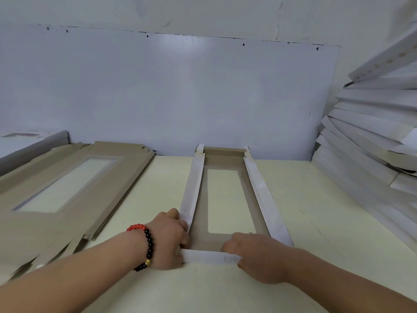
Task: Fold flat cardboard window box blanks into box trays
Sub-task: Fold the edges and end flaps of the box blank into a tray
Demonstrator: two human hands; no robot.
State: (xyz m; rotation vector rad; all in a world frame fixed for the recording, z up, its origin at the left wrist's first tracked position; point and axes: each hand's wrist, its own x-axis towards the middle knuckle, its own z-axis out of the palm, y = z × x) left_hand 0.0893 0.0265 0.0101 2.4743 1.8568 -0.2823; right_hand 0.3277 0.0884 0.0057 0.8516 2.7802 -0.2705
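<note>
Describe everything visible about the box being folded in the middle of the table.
The box tray lies lengthwise on the cream table, brown cardboard inside, white outside, with a rectangular window in its base. Both long side walls and the far end are raised. The left hand and right hand grip the near end flap.

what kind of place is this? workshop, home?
Probably a small packaging workbench. A stack of flat window box blanks lies at left, folded white trays are piled at right, and both hands grip a half-formed tray on the table.
</note>
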